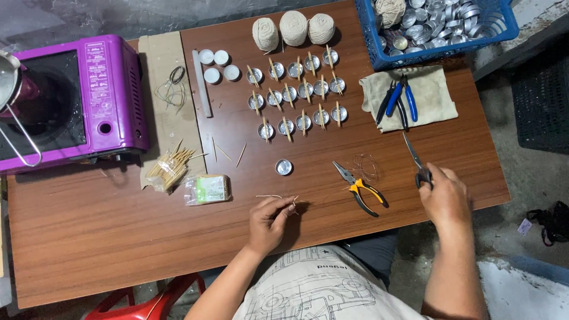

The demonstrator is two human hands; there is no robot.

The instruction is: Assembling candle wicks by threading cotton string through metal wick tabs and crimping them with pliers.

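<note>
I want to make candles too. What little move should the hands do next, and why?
Probably bring the scissors in the right hand across to the thin beige wick string pinched by the left hand and snip it. The string's loose end sticks out, and one small round metal cup sits apart from the rows, without a wick.

The left hand [269, 220] rests near the desk's front edge, fingertips pinched together. The right hand [444, 198], by the right front corner, is closed in a grip.
</note>
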